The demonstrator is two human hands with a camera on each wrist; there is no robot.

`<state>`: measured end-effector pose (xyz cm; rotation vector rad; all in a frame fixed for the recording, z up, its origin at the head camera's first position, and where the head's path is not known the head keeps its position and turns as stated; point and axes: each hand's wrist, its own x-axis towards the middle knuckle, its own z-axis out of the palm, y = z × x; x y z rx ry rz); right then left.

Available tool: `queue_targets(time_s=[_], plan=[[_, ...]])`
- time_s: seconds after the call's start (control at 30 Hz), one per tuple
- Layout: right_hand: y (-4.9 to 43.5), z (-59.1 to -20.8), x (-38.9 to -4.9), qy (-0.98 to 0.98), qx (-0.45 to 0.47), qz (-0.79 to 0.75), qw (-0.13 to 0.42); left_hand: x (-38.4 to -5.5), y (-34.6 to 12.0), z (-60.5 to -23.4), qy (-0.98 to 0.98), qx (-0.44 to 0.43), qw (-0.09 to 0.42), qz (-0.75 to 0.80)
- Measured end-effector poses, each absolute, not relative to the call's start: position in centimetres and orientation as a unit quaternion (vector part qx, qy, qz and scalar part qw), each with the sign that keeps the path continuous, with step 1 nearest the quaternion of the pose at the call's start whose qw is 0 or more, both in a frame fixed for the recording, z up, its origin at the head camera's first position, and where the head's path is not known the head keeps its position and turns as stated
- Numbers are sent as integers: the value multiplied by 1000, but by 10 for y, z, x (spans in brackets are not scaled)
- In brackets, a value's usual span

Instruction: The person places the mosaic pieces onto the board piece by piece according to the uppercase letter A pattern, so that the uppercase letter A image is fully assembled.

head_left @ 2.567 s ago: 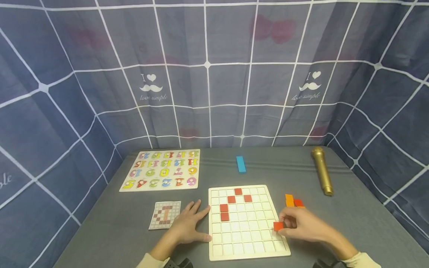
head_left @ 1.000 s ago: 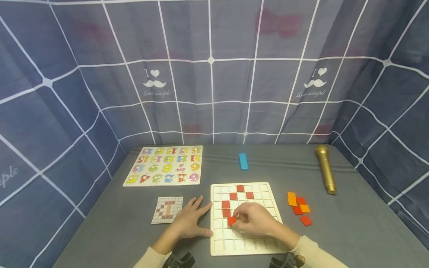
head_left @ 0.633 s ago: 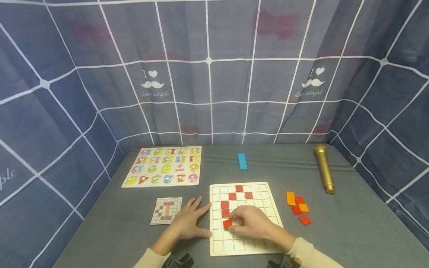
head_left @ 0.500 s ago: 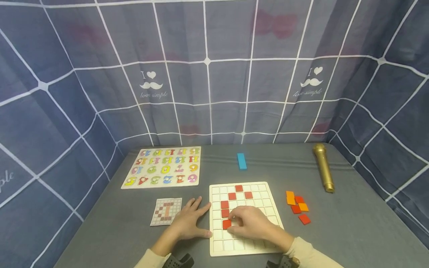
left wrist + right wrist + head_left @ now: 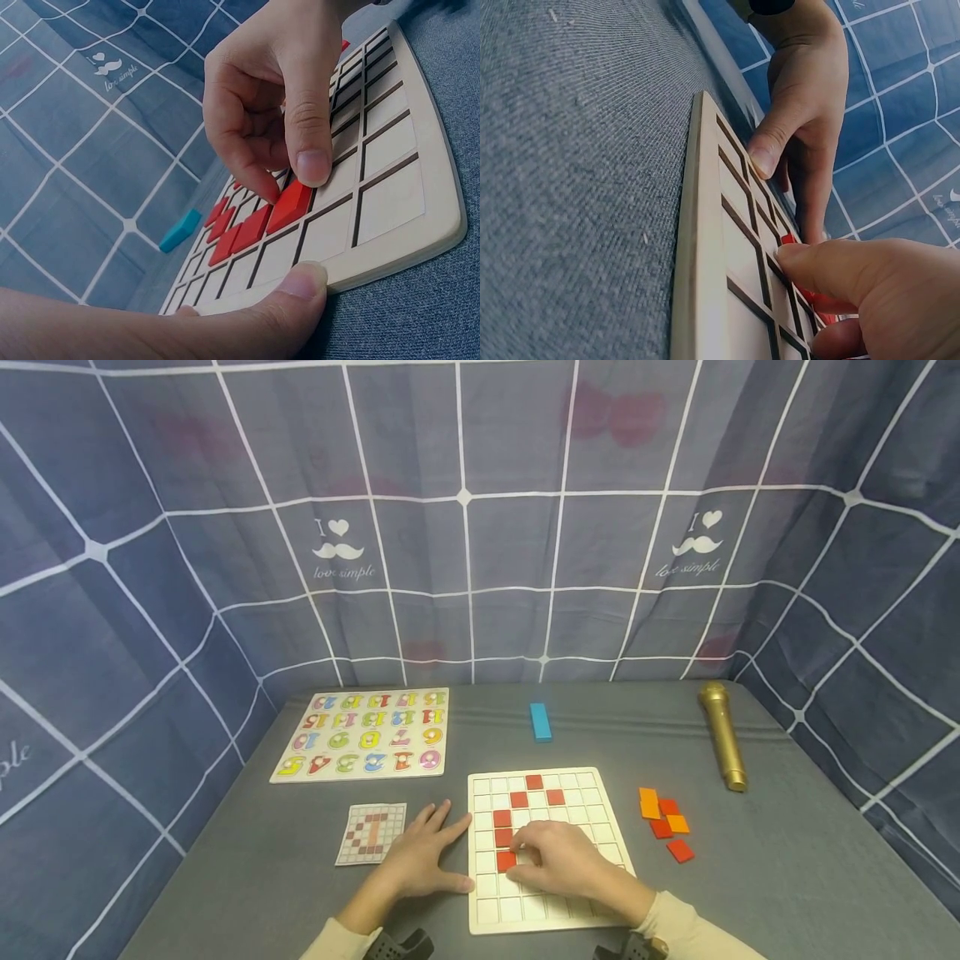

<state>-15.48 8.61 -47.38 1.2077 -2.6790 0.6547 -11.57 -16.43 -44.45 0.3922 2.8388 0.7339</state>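
Note:
The pale wooden grid board (image 5: 531,910) lies flat on the table, with several red square tiles set in its upper cells. My right hand (image 5: 564,860) is over the board and pinches a red tile (image 5: 506,862) between thumb and forefinger, at a cell in the second column, just below two other red tiles. In the left wrist view this tile (image 5: 291,207) shows under the thumb, one edge standing higher than its neighbours. My left hand (image 5: 424,860) lies spread beside the board, thumb and forefinger touching its left edge.
Loose orange and red tiles (image 5: 662,829) lie right of the board. Left of it is a small pattern card (image 5: 371,833), partly behind the left hand. Farther back are a number puzzle board (image 5: 362,735), a blue block (image 5: 541,722) and a gold microphone (image 5: 724,737). Checked cloth hangs around the table.
My right hand has carried the red tile from the board's right edge leftward to the second column. There the tile has turned square with the grid. The left hand has stayed in place.

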Motion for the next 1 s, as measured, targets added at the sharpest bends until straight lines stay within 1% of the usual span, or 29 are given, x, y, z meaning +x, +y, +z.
queue_targets(time_s=[0.7,0.83,1.0], plan=[[84,-474,-152,-890,389,225,77,-118,-165,-449,954,139,91,248],[83,-475,-151,-888,390,226,90,-118,-164,-447,954,135,94,249],[82,-477,-153,-885,392,221,120,-118,-161,-442,957,125,99,242]])
